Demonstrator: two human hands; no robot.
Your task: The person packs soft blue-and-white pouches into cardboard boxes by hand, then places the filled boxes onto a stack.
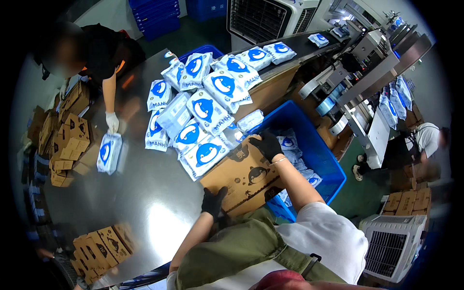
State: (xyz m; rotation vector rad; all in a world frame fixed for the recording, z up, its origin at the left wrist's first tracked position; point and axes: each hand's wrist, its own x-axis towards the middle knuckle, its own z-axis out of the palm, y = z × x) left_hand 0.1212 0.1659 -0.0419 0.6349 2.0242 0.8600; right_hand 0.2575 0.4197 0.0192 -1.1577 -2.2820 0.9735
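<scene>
Table (133, 203), broad, shiny grey metal. Bin (327, 162), deep, rectangular, blue plastic, at right. Box (237, 180), brown printed cardboard, beside bin. Packs (203, 109), white-and-blue soft plastic, heaped just beyond box. Left hand (213, 201), black-gloved, holding box's near left corner. Right hand (268, 145), black-gloved, holding far right corner.

Olive apron (227, 251), black gloves (268, 147)
</scene>
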